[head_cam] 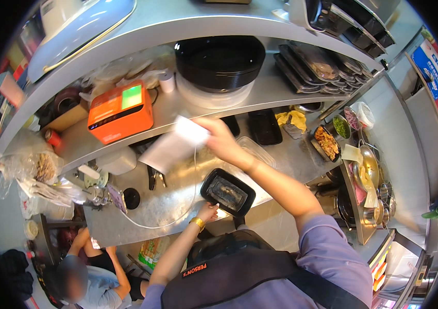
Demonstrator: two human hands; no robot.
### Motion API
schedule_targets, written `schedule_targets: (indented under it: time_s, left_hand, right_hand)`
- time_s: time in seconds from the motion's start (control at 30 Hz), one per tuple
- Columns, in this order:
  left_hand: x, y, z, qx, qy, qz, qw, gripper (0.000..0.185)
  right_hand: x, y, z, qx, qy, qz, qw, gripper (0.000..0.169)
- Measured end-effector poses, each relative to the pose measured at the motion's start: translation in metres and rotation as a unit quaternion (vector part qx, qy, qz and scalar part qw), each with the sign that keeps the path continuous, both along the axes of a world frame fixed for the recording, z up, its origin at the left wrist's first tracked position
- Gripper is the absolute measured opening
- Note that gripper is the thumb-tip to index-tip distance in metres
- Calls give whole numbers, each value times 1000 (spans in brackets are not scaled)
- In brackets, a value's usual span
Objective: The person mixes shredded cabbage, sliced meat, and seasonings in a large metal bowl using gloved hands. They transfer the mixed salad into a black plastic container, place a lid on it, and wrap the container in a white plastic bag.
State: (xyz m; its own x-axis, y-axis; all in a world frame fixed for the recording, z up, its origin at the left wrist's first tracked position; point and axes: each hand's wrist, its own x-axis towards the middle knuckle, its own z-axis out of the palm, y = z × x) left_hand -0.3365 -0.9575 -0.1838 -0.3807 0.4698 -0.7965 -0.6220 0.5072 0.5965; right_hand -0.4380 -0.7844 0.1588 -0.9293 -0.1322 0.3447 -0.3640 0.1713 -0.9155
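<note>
My right hand (215, 135) grips a white paper sheet (168, 146), blurred by motion, over the metal worktop just in front of the orange printer-like device (120, 114). Below it, my left hand (207, 212) pinches the near rim of a black plastic food container (228, 192). That container sits on the worktop near its front edge, and its inside looks dark, with pale marks or glare on the bottom. A clear plastic container (257, 150) lies behind my right forearm. The white cable (182, 220) curves across the worktop left of my left hand.
A shelf (161, 123) overhangs the worktop, carrying stacked black bowls (221, 61) and lidded trays (311, 69). At the right are a tray of orange-brown food (326, 143) and a bowl of chopped greens (341, 126). A phone (117, 197) stands left. Another person (99, 278) sits lower left.
</note>
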Motion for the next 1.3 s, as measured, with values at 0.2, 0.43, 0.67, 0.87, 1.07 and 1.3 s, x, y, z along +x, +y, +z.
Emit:
schedule_targets:
  time_s: [0.2,0.43,0.67,0.87,1.07,1.3]
  left_hand:
    - [5,20,-7,-25,18,91,995,26]
    - [-22,10,1,-16,210,209,955,19]
    - [-58,16,-6,-19,168,266,949,11]
    - [-57,50,12,0,148,260,954,25]
    - [-36,47,14,-45,172,351,919,28]
    - [-15,32,14,-90,123,282,947,29]
  right_hand:
    - [166,263,-191,88,-407,-279,865,30]
    - [244,376,-302,-90,-591,-301,743,45]
    - [215,413,-288,21,-578,-381,721,67]
    - [285,523,-296,-307,-449,-656,523,44]
    - [331,570,-311,-529,-348,-544,551,38]
    - [349,610,-316,-283,-414,-549,669,11]
